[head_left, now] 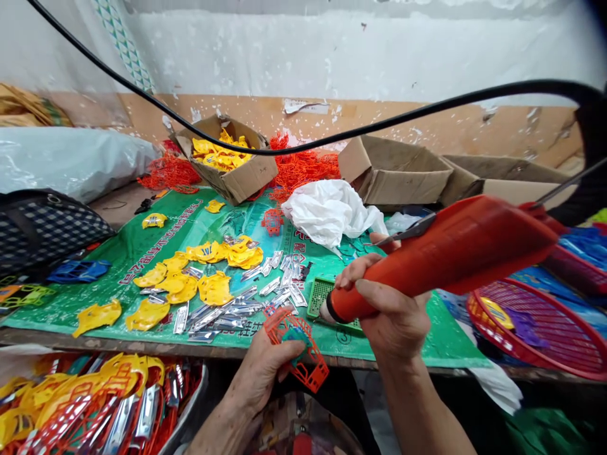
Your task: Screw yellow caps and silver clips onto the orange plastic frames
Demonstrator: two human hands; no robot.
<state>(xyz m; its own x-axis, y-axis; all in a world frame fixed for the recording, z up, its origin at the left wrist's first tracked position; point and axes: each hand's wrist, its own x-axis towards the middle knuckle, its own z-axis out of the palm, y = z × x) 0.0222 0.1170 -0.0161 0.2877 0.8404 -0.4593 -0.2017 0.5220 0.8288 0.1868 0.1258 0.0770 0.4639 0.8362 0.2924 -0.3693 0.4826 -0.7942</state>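
Observation:
My left hand (263,360) is closed on an orange-red openwork plastic frame (315,374) near the table's front edge. A teal piece (300,341) shows inside the frame, beside my thumb. My right hand (401,319) is wrapped round a red power screwdriver (450,249) with a lever along its top. Its tip points down and left over a small green perforated basket (318,294), apart from the frame. What the basket holds is hidden. Just beyond my left hand lie loose silver chromed pieces (232,313) and yellow plastic shells (215,289).
A bin of yellow, red and silver parts (118,404) stands low at left. Behind are a carton of yellow shells (246,180), orange-red frames (308,165), a white bag (329,212) and another carton (408,183). A red basket (564,360) sits right. A black cable (303,146) crosses above.

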